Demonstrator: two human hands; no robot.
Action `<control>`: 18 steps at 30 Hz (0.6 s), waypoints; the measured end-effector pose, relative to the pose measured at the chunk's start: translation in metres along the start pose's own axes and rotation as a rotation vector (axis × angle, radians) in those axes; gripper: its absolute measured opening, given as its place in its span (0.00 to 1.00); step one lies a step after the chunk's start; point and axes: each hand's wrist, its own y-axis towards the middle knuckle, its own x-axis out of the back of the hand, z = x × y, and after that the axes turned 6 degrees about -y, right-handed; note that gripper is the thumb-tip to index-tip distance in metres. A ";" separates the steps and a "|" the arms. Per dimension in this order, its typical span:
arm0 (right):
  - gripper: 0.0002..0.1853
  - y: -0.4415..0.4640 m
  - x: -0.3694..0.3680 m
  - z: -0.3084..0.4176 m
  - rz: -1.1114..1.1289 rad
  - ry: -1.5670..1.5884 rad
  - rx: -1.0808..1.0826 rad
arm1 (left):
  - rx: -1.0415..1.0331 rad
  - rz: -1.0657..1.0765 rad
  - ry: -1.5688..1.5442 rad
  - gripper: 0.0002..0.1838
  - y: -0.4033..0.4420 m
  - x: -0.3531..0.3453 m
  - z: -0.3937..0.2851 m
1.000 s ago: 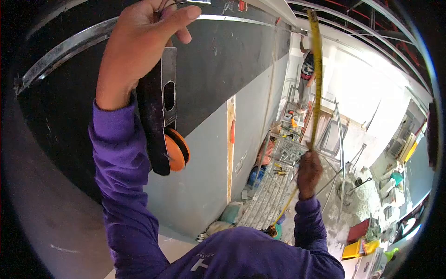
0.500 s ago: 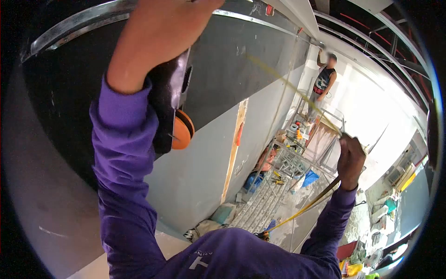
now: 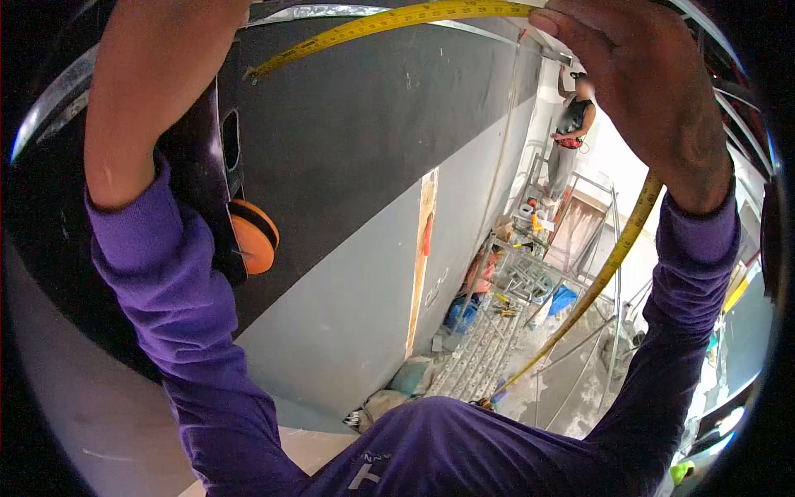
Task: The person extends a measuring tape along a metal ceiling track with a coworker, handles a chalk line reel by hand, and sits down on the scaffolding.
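My right hand [image 3: 650,91] is raised at the upper right, closed on the yellow blade of a tape measure [image 3: 397,18]. The blade runs left from its fingertips along the top of the view, with its end in front of the dark wall band. From the same hand the blade also hangs down to the floor side, near my body. My left hand [image 3: 170,62] is raised at the upper left; its fingers are cut off by the frame edge. Beside its wrist is a dark slotted tool [image 3: 219,166] with an orange disc [image 3: 255,236]; whether the hand holds it is hidden.
A metal channel [image 3: 319,12] runs along the wall top. The wall [image 3: 364,240] is dark above and grey below, with a bare wooden strip [image 3: 420,273]. Below are scaffold boards [image 3: 476,360], tools and a blue sheet [image 3: 563,299]. Another person [image 3: 573,116] stands on scaffolding at the back.
My right hand has come up and closer to me, bringing the tape blade to the top of the view. My left arm and the orange-disc tool have shifted left. The other person's lower arm has moved to the waist.
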 end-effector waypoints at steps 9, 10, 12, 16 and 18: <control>0.16 0.014 -0.024 0.015 -0.256 -0.154 0.009 | -0.055 -0.016 -0.011 0.19 -0.009 -0.004 0.011; 0.16 0.014 -0.024 0.014 -0.269 -0.173 0.010 | -0.059 -0.021 -0.017 0.19 -0.010 -0.005 0.011; 0.16 0.015 -0.019 0.013 -0.238 -0.121 -0.029 | -0.069 -0.025 -0.027 0.19 -0.014 -0.005 0.012; 0.11 0.015 -0.014 0.013 -0.255 -0.137 0.025 | -0.096 -0.036 -0.055 0.18 -0.023 -0.002 0.009; 0.08 0.016 -0.031 -0.012 -0.361 -0.264 0.250 | -0.104 -0.036 -0.078 0.18 -0.033 -0.002 0.009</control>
